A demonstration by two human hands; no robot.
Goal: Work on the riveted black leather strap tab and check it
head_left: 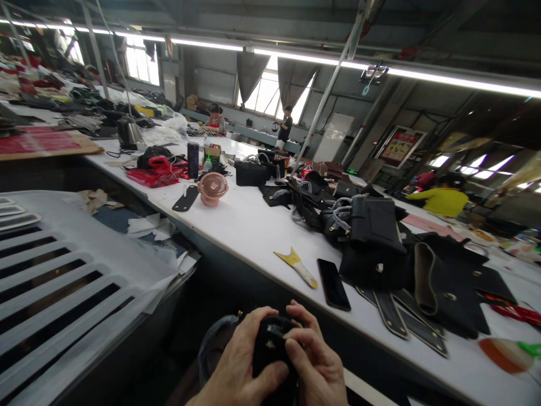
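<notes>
Close to my body, below the table edge, both hands hold a black handbag (269,354) with small shiny metal fittings on its face. My left hand (242,363) wraps around its left side, with the thumb pressed across the front. On the right side, my right hand (316,361) grips it with bent fingers near the fittings. A plastic-wrapped handle (213,332) loops out to the left of my left hand. The bag's lower part is hidden by my hands and shadow.
On the white table (249,242) lie a yellow-and-white scraper-like tool (296,267), a black phone (333,283) and a pink fan (212,189). Several black bags (374,242) are heaped to the right. A slatted white rack (84,265) stands left. Other people work farther off.
</notes>
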